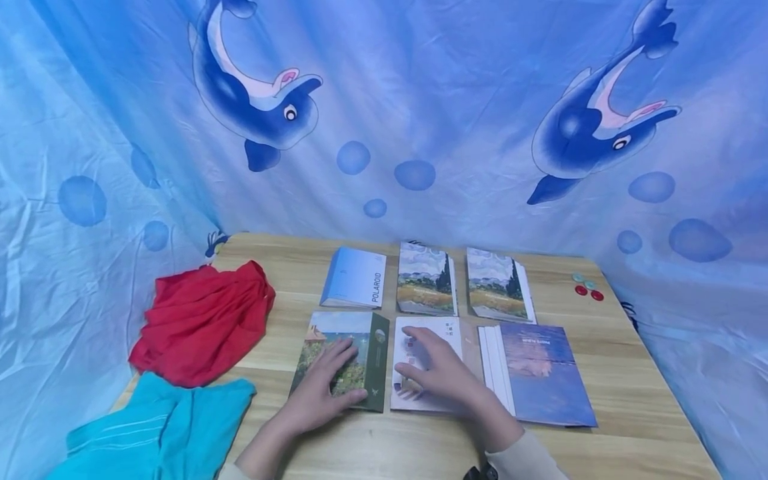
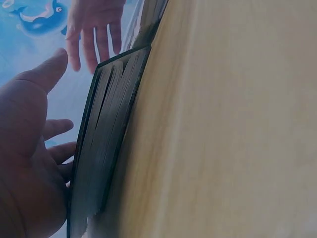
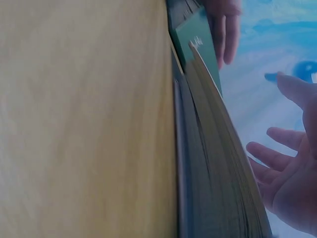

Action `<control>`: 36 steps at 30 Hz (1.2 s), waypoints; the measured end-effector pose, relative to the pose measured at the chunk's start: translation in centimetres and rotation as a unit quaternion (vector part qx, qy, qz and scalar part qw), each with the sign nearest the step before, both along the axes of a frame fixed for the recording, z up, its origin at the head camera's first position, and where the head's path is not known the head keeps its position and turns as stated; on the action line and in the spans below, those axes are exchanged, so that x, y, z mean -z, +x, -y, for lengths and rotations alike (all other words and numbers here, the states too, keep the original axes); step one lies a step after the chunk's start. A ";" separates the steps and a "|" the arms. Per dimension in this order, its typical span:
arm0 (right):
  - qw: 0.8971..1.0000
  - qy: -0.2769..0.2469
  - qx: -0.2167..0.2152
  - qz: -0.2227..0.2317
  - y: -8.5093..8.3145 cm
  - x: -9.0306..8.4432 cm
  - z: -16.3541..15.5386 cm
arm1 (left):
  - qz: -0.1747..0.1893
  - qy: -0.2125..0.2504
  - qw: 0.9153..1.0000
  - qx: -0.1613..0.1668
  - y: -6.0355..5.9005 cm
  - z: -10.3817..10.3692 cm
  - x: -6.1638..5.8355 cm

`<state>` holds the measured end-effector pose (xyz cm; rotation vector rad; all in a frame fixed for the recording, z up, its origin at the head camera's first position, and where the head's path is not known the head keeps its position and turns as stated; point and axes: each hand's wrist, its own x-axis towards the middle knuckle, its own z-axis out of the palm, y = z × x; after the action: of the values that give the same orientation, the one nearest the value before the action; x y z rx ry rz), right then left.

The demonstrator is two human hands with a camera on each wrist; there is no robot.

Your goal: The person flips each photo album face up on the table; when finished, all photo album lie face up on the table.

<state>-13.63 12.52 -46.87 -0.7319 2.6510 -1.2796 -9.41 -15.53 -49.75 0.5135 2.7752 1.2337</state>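
Two small albums lie under my hands on the wooden tabletop (image 1: pixel 630 400): my left hand (image 1: pixel 327 387) rests flat, fingers spread, on the green-spined landscape-cover album (image 1: pixel 342 360); my right hand (image 1: pixel 447 377) hovers open over the white-covered album (image 1: pixel 423 363), perhaps touching. Pushing carelessly could slide either into its neighbours.

Wooden surface (image 1: pixel 630 393) carries six photo albums (image 1: pixel 425 287) in two rows, red cloth (image 1: pixel 201 321), teal cloth (image 1: pixel 162 427), few small buttons (image 1: pixel 587 287) far right.
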 end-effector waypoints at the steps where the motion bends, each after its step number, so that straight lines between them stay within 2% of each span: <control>1: 1.000 0.001 -0.011 -0.003 0.0 0.1 0.2 | -0.002 -0.004 1.000 -0.002 0.1 0.0 0.1; 6: 0.999 0.013 -0.051 0.011 0.2 0.3 1.1 | -0.027 -0.033 0.999 -0.003 0.3 -0.2 0.4; 12: 0.998 0.025 -0.058 0.029 0.3 0.5 1.6 | -0.075 -0.043 0.996 0.000 0.4 -0.4 0.9; 19: 0.997 0.043 -0.056 0.042 0.4 0.6 1.6 | -0.068 -0.053 0.996 0.014 0.4 -0.3 1.0; 24: 0.996 0.045 -0.051 0.051 0.4 0.5 1.6 | -0.061 -0.042 0.997 0.003 0.7 -0.2 1.0; 29: 0.996 0.032 -0.053 0.065 0.4 0.3 1.8 | -0.071 -0.026 0.997 -0.019 1.1 -0.2 1.1; 32: 0.995 0.013 -0.069 0.078 0.4 0.3 2.3 | -0.085 -0.011 0.996 -0.033 1.4 -0.3 1.0; 36: 0.989 -0.036 -0.085 0.119 0.6 0.5 3.2 | -0.104 0.019 0.993 -0.048 1.6 -0.2 1.2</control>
<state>-13.05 9.30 -47.38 -0.7455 2.3130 -1.3315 -7.76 -15.35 -50.99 0.5470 2.9870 1.3258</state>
